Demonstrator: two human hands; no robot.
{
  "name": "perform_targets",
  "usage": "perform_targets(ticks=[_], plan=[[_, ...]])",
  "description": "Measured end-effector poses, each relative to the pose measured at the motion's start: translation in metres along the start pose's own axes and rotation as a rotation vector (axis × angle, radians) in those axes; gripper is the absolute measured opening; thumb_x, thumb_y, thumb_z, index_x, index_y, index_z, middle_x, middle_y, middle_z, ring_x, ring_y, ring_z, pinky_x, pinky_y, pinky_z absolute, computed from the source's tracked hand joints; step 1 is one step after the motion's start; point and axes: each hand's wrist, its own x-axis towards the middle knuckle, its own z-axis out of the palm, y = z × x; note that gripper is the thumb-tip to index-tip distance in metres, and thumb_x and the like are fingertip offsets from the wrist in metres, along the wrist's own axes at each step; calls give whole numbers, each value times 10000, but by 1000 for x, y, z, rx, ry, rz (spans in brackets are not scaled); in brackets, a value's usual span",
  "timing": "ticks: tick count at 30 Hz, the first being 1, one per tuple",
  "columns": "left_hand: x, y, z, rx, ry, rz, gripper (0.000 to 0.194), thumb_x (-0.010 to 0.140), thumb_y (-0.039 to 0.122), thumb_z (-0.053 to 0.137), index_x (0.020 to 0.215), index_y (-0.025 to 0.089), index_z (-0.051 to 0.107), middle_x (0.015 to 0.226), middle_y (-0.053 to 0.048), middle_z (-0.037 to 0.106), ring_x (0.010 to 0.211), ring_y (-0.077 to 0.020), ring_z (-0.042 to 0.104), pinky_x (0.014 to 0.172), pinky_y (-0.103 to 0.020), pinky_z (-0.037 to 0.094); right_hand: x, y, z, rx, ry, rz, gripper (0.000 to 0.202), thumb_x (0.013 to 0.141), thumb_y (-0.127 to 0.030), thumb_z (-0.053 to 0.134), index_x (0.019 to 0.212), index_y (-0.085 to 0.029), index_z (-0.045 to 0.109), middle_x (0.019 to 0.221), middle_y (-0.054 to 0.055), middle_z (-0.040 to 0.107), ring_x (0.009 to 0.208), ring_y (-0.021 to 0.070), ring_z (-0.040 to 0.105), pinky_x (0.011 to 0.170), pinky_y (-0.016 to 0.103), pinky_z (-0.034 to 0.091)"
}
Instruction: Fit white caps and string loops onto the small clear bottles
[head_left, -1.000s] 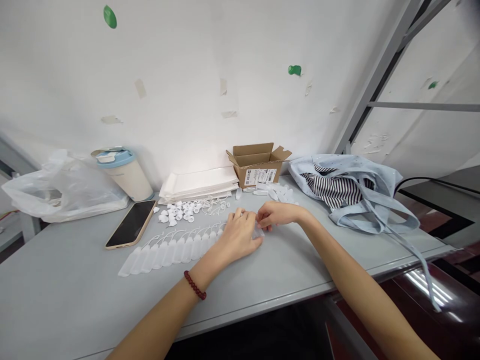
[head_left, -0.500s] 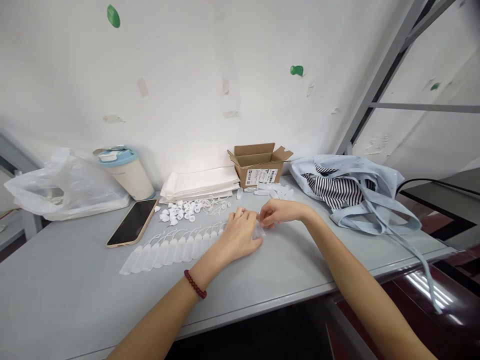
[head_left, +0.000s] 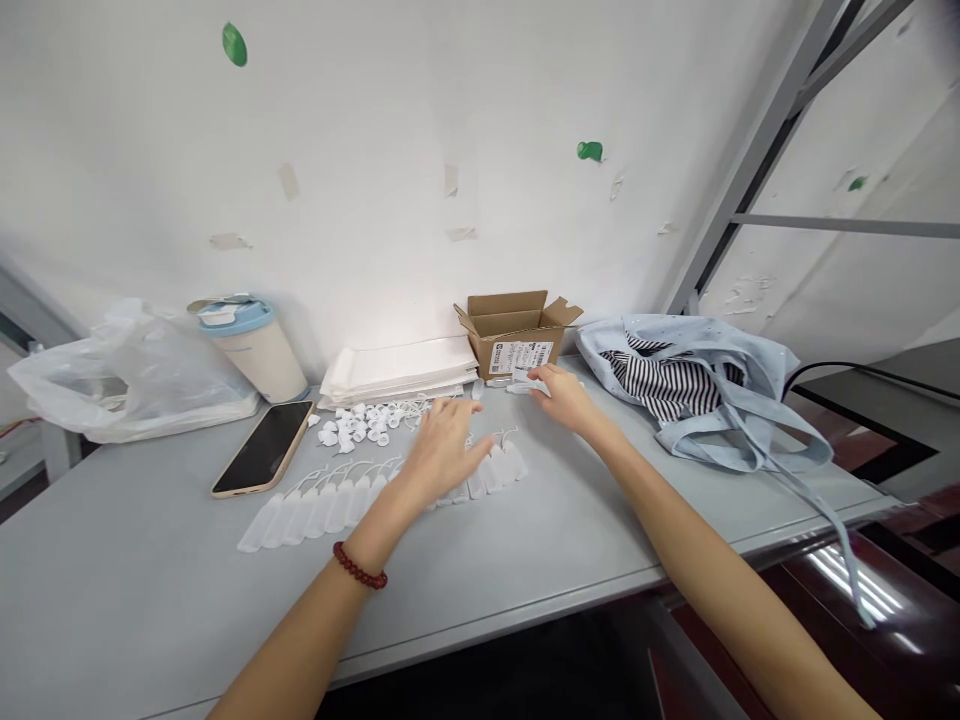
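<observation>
My left hand point(head_left: 442, 445), with a dark red bead bracelet point(head_left: 360, 566) at its wrist, hovers over the row of flat translucent tubes point(head_left: 337, 508) with thin white string loops. Its thumb is spread from the fingers and it holds nothing; its fingertips are near thin white loops point(head_left: 416, 408). My right hand point(head_left: 564, 398) is at the loose clear tubes point(head_left: 521, 387) before the cardboard box, thumb and fingers apart, and partly covers them. White plastic caps point(head_left: 360, 424) lie in a heap left of my left hand.
Along the wall stand a plastic bag point(head_left: 135, 375), a blue-lidded cup point(head_left: 259, 350), a stack of white paper sleeves point(head_left: 401, 368) and an open cardboard box point(head_left: 517, 335). A phone point(head_left: 262, 450) lies at the left; a light-blue cloth bag point(head_left: 690, 375) lies at the right.
My hands have come apart. The left has let go of the row's right end and moved left; the right has moved up and right to the loose tubes. Tubes at the row's end now show.
</observation>
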Motion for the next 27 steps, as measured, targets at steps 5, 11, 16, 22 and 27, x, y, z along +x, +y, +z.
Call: perform_targets(ticks=[5,11,16,22,27], plan=[[7,-36,-16,62,102,-111,263,843,233,399,946,177,634,1024,-88,675,1031,-282,541,868,-426,460,2,7,18,-217,-33,-97,410,866,-40,407,1255,-118,512,1291,161,555,1187,285,491,916,384,398],[8,-63,-19,156,53,-134,332,817,163,370,898,178,692,983,-76,707,1010,-267,582,895,-390,459,2,9,25,-288,-5,-144,503,828,29,345,1282,-125,497,1343,143,526,1227,281,466,936,416,365],[10,-66,-7,148,-5,-14,399,807,99,344,968,175,701,1050,-66,694,1046,-248,558,936,-362,444,4,10,29,-298,13,-139,512,808,42,342,1258,-125,522,1375,145,496,1256,289,437,949,429,357],[11,-63,2,173,-96,-27,402,799,77,355,1012,181,679,1113,-77,659,1049,-251,528,912,-379,443,8,13,31,-104,14,-154,398,835,-4,388,1148,-137,593,1284,128,578,1191,239,507,940,360,383],[10,-61,4,169,-108,-58,383,756,53,394,989,167,677,1070,-87,669,1017,-246,533,904,-377,441,9,13,34,-13,-35,-156,309,829,-32,448,1058,-141,625,1178,118,637,1118,225,553,928,335,397]])
